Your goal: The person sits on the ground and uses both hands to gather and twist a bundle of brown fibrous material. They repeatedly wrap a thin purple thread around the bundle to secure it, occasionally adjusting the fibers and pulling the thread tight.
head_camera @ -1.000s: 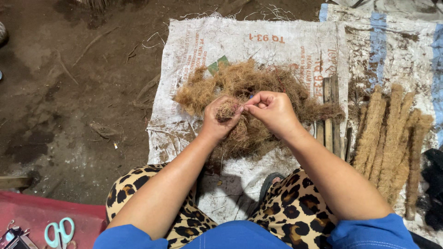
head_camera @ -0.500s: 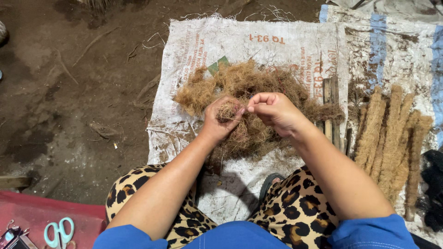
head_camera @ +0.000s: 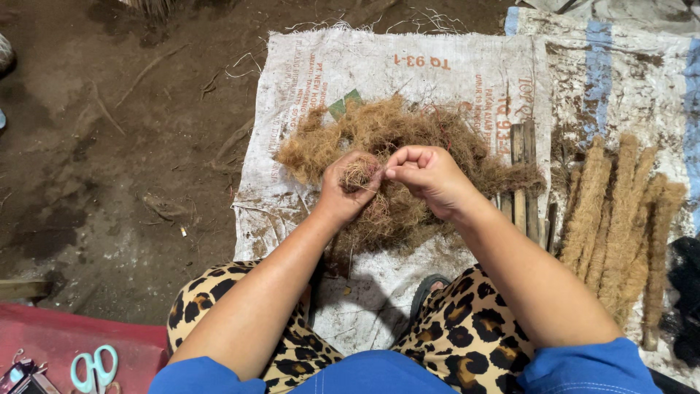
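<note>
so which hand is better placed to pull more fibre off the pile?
Probably the right hand: its fingertips pinch only a thin strand and sit just above the fibre pile. The left hand is closed around a fibre clump.

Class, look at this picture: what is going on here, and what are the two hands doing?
A seated person works over a pile of brown coconut-like fibre on a white woven sack spread on the dirt ground. The left hand grips a small tuft of fibre, while the right hand pinches strands beside it with curled fingers. Finished-looking fibre rolls lie to the right beside wooden sticks. Teal scissors rest at lower left.
</note>
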